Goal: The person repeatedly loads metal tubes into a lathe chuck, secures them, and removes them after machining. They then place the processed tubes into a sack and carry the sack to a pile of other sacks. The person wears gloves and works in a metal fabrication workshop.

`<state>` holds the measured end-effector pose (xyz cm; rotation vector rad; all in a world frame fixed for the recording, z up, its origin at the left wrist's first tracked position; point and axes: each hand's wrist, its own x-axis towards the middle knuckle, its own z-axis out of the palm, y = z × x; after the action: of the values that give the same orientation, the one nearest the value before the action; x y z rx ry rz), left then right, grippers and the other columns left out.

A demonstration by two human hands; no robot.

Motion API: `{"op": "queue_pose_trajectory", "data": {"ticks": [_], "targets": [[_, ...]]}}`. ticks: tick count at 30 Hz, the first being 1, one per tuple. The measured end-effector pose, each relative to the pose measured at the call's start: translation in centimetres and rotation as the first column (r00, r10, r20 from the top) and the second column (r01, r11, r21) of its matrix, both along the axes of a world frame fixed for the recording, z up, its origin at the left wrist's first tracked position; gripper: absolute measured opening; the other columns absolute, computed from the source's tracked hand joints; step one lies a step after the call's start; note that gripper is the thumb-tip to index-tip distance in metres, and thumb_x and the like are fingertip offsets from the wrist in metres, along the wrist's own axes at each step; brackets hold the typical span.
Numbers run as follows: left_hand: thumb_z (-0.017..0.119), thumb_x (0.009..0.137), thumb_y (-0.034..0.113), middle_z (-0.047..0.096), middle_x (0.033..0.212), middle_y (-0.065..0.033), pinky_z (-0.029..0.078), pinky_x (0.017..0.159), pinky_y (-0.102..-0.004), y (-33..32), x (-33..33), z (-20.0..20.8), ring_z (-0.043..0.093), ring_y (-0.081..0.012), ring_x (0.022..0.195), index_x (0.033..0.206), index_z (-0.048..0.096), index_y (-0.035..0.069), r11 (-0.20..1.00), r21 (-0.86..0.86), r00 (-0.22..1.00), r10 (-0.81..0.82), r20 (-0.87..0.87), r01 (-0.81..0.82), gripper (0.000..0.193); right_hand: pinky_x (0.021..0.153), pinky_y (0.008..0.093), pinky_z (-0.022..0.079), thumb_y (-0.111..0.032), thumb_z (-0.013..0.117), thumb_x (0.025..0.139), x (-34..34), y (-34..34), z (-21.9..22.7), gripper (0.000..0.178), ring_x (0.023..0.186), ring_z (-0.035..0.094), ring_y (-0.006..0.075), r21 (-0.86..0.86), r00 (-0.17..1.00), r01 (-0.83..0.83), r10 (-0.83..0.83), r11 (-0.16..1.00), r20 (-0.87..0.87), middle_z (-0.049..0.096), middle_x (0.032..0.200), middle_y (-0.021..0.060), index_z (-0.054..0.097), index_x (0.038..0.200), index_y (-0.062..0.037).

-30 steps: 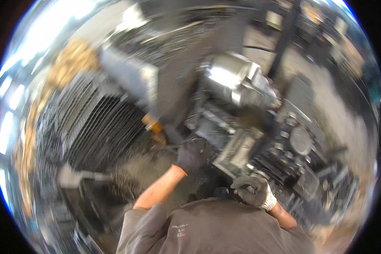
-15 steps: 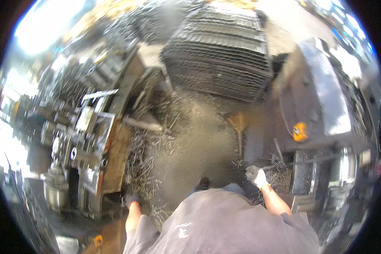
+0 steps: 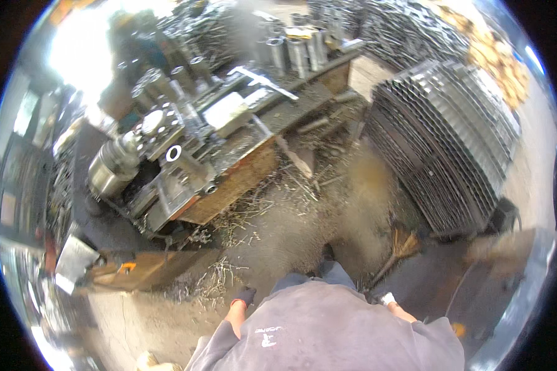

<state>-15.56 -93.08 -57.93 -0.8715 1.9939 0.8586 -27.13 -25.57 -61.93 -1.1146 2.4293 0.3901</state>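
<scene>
Broom points bristles-forward. Right hand, in white-cuffed glove, sits near its handle end; fingers mostly hidden, can't tell grip. Left hand, dark-gloved, is well left of broom, metal shavings nearby; finger opening and hold unreadable. Ribbed metal stack stands beyond broom.

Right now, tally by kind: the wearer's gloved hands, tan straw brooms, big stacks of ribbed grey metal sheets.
Gloved hands: 2 (left hand, right hand)
Tan straw broom: 1
Big stack of ribbed grey metal sheets: 1
Total: 4
</scene>
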Motion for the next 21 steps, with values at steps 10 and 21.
{"op": "queue_pose_trajectory", "data": {"ticks": [10, 21], "targets": [[0.067, 0.093, 0.043, 0.077, 0.108, -0.0181, 0.056, 0.088, -0.0437, -2.9, -7.4, 8.5, 0.074, -0.0315, 0.1, 0.12, 0.072, 0.006, 0.823, -0.062, 0.787, 0.515, -0.341, -0.565, 0.046, 0.059, 0.0401, 0.055, -0.02, 0.063, 0.093, -32.5, -9.3, 1.5, 0.017, 0.069, 0.072, 0.0228, -0.448, 0.743, 0.669, -0.516, 0.593, 0.426, 0.075, 0.086, 0.0077, 0.074, 0.083, -0.0113], [0.054, 0.103, 0.038, 0.071, 0.124, -0.0275, 0.057, 0.093, -0.0495, -26.0, 2.8, 9.5, 0.069, -0.0413, 0.109, 0.141, 0.063, 0.004, 0.257, -0.742, 0.765, 0.406, -0.499, -0.62, 0.051, 0.089, 0.0496, 0.057, -0.044, 0.049, 0.104, -31.8, -22.7, -4.9, 0.035, 0.121, 0.072, 0.0264, 0.208, 0.99, -0.11, 0.088, 0.972, 0.113, 0.074, 0.133, 0.0012, 0.075, 0.126, -0.0338]]}}
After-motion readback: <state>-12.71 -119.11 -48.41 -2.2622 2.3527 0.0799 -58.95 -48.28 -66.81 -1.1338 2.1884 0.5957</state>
